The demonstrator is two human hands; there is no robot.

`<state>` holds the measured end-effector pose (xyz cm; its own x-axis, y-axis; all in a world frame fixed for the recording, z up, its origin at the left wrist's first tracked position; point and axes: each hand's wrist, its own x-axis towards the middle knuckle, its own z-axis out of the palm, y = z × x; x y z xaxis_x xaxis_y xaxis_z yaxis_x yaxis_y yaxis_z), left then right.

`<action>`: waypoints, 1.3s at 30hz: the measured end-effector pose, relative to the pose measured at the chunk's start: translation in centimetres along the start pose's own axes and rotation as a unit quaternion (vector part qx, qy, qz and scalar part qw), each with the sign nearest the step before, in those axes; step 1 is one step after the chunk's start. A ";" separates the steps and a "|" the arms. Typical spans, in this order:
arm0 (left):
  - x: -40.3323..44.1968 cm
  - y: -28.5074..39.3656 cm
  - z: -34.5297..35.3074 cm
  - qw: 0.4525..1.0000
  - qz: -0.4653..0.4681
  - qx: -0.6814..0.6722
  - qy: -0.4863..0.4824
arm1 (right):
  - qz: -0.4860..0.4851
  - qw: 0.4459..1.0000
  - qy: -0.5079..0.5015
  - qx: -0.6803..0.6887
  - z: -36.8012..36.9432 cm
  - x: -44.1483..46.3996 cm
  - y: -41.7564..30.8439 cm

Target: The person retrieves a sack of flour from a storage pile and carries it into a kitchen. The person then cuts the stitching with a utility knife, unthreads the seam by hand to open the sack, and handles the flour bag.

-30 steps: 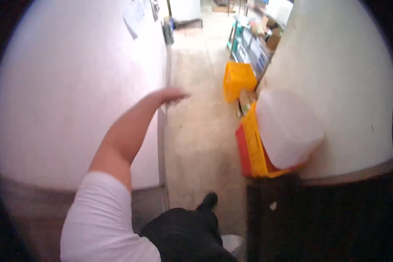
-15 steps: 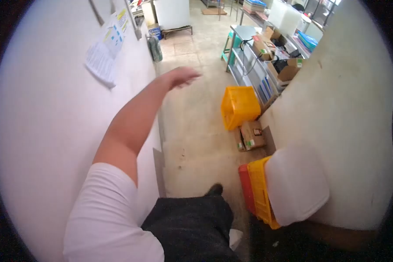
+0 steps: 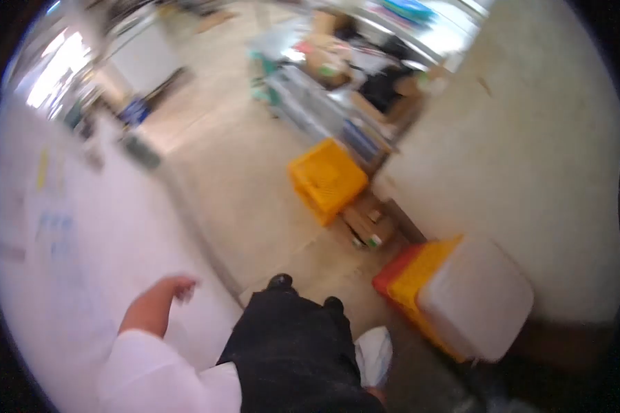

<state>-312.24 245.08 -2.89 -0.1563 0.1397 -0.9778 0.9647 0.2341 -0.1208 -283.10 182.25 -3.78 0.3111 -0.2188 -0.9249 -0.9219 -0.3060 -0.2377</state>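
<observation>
Where the right grip [image 3: 376,393] shows, a white item [image 3: 374,356] adjoins it; contact unclear

Two yellow crates [image 3: 329,177], one red container [image 3: 397,271], one white bag [image 3: 374,356], two dark shoes [image 3: 280,281]

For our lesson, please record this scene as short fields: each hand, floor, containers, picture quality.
Left hand: beside the white wall, nothing visible in it
Right hand: barely showing, near a white bag-like item; hold unclear
Floor: yellow crate beside a cardboard box
Containers: red, yellow and whitish, grouped near the right wall
Quality: blurred
</observation>
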 end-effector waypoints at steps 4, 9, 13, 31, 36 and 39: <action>-0.7 15.4 1.1 0.933 -0.016 0.333 -0.138 | 0.051 0.987 0.054 0.146 3.9 -0.2 10.7; 4.1 33.6 5.5 0.828 0.342 0.438 -0.073 | 0.080 0.987 0.103 0.099 16.6 -4.5 13.9; 4.5 33.6 21.3 0.707 0.473 0.491 -0.187 | 0.033 0.985 0.151 0.076 21.9 -5.6 14.5; 13.6 28.8 27.3 0.826 0.146 0.538 -0.085 | -0.029 0.936 0.021 0.350 36.3 -7.8 13.0; 16.1 32.5 28.0 0.723 0.165 0.661 -0.117 | 0.022 0.893 0.066 0.444 40.2 -2.6 14.4; 16.3 33.5 29.0 0.647 0.166 0.738 -0.097 | 0.004 0.822 0.138 0.552 44.6 -2.3 13.3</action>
<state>-276.31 227.27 -27.86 0.0021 -0.2104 -0.9776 0.1125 -0.9714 0.2093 -306.34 219.98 -18.07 0.2044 -0.4655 -0.8612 -0.5239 0.6912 -0.4979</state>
